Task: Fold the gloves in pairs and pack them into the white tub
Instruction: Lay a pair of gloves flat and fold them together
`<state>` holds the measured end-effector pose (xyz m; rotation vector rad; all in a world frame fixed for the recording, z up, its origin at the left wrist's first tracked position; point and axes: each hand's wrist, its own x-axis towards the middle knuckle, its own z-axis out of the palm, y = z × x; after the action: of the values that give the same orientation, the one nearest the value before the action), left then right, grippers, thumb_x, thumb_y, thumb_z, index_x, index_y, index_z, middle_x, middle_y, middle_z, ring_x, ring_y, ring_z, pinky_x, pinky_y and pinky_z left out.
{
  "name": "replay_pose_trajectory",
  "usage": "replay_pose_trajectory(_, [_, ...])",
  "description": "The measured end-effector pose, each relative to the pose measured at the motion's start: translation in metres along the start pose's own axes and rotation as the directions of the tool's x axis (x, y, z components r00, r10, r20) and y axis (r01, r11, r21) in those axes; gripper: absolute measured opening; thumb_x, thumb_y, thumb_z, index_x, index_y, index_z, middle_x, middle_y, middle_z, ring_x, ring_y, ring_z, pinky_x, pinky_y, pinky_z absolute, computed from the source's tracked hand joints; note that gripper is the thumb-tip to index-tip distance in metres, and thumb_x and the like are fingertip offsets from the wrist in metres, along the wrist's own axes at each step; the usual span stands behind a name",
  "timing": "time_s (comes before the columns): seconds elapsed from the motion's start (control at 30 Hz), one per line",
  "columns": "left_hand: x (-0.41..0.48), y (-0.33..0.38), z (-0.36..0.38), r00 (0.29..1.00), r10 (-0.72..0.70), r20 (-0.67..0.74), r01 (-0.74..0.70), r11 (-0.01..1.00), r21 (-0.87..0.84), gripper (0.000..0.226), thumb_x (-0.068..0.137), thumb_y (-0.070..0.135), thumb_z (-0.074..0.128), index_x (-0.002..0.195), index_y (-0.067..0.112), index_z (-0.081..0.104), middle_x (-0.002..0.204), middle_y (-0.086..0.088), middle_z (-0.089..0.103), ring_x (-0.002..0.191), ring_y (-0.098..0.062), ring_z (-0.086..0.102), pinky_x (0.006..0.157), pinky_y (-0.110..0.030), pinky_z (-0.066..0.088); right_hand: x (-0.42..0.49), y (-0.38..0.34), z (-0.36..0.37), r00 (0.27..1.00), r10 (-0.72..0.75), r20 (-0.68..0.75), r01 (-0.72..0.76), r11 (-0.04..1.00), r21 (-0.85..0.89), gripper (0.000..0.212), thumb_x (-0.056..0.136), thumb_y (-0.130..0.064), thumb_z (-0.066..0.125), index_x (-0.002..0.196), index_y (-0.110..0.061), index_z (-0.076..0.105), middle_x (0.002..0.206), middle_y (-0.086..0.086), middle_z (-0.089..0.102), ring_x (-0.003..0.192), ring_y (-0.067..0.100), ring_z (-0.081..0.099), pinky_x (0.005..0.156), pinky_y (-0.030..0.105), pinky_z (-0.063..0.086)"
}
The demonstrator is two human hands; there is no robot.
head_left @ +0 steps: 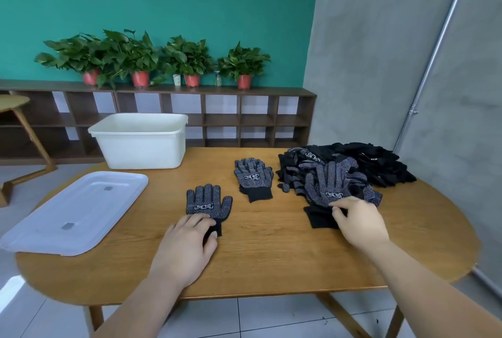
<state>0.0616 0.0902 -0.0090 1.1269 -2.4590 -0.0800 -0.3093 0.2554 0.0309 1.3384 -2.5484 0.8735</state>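
Note:
A single dark dotted glove (207, 201) lies flat near the table's middle, fingers pointing away. My left hand (187, 245) holds its black cuff, thumb and fingers curled over it. A stacked pair of gloves (254, 178) lies a little farther back. On the right, a big pile of dark gloves (345, 172) spreads out. My right hand (360, 222) pinches the cuff of the top glove (330, 182) at the pile's near edge. The white tub (141, 142) stands at the back left of the table; its inside is hidden.
The tub's translucent lid (76, 212) lies flat on the left of the wooden table (271, 250). A low shelf with potted plants (190, 63) runs along the green wall behind. A grey wall stands close on the right.

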Motion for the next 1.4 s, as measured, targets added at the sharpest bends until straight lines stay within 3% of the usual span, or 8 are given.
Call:
replay_pose_trajectory(0.27, [0.0,0.002,-0.003,0.999,0.032,-0.023,-0.031,0.999,0.015,0.052,0.1,0.055,0.028,0.129,0.036,0.067,0.127,0.022,0.06,0.12,-0.01,0.052,0.097,-0.033,0.045,0.017,-0.054,-0.033,0.954,-0.041,-0.298,0.078,0.99,0.116,0.02,0.101,-0.023,0.062,0.111,-0.019,0.078,0.105,0.001,0.07,0.091,0.027,0.064,0.078,0.032,0.047])
replay_pose_trajectory(0.47, [-0.003,0.003,-0.005,0.992,0.083,-0.092,-0.08,0.996,0.036,0.041,0.101,0.052,0.04,0.121,0.036,0.071,0.111,0.021,0.06,0.108,-0.012,0.052,0.095,-0.032,0.043,0.049,-0.125,-0.067,0.998,-0.001,-0.067,0.017,0.971,0.237,0.022,0.095,-0.022,0.06,0.082,-0.018,0.077,0.076,-0.007,0.072,0.075,0.02,0.061,0.063,0.024,0.042])
replay_pose_trajectory(0.6, [-0.004,0.002,-0.006,0.989,0.091,-0.117,-0.093,0.996,-0.01,0.041,0.1,0.051,0.045,0.127,0.033,0.07,0.12,0.016,0.056,0.119,-0.012,0.05,0.105,-0.032,0.044,0.059,-0.152,-0.079,0.999,0.019,-0.027,-0.009,0.95,0.311,0.025,0.095,-0.024,0.058,0.085,-0.011,0.077,0.087,0.001,0.076,0.094,0.029,0.067,0.067,0.029,0.043])
replay_pose_trajectory(0.83, [0.0,-0.001,-0.005,0.998,0.06,0.016,-0.058,0.994,-0.091,0.057,0.101,0.058,0.034,0.15,0.035,0.055,0.158,0.016,0.045,0.153,-0.01,0.031,0.125,-0.031,0.029,0.006,-0.167,-0.058,0.858,-0.394,-0.33,0.484,0.836,0.259,0.016,0.098,-0.021,0.064,0.104,-0.025,0.078,0.101,-0.01,0.069,0.094,0.007,0.064,0.088,0.022,0.048])
replay_pose_trajectory(1.03, [0.0,0.002,-0.006,0.998,0.05,0.037,-0.046,0.994,-0.102,0.046,0.106,0.049,0.045,0.147,0.034,0.058,0.155,0.017,0.047,0.145,-0.008,0.04,0.117,-0.03,0.039,-0.077,-0.128,0.031,0.787,-0.559,0.261,0.587,0.809,-0.038,0.04,0.101,-0.061,0.043,0.113,-0.036,0.072,0.106,-0.018,0.058,0.106,0.007,0.058,0.084,0.028,0.053])
replay_pose_trajectory(1.17, [-0.001,0.001,-0.007,0.998,0.066,0.025,-0.064,0.995,-0.079,0.052,0.103,0.054,0.039,0.15,0.035,0.055,0.157,0.015,0.044,0.149,-0.011,0.036,0.12,-0.036,0.037,-0.086,-0.125,0.052,0.836,-0.547,0.042,0.547,0.837,0.025,0.039,0.105,-0.05,0.048,0.129,-0.03,0.071,0.131,-0.014,0.059,0.126,0.012,0.054,0.096,0.029,0.054])
replay_pose_trajectory(1.27, [0.002,0.001,-0.007,0.989,0.081,0.124,-0.077,0.996,-0.037,0.059,0.107,0.059,0.031,0.162,0.04,0.035,0.172,0.014,0.023,0.161,-0.01,0.01,0.131,-0.036,0.014,-0.081,-0.128,0.065,0.853,-0.448,0.268,0.466,0.885,-0.007,0.061,0.107,-0.063,0.03,0.161,-0.035,0.035,0.172,-0.01,0.018,0.161,0.015,0.009,0.129,0.037,0.021])
replay_pose_trajectory(1.4, [0.009,0.003,-0.009,0.953,0.066,0.296,-0.079,0.996,0.03,0.06,0.11,0.061,0.02,0.167,0.044,0.011,0.175,0.015,-0.005,0.16,-0.008,-0.013,0.131,-0.036,-0.006,-0.081,-0.129,0.071,0.81,-0.327,0.486,0.412,0.908,-0.077,0.071,0.101,-0.076,0.006,0.165,-0.045,0.005,0.174,-0.013,-0.009,0.159,0.011,-0.017,0.131,0.039,-0.004])
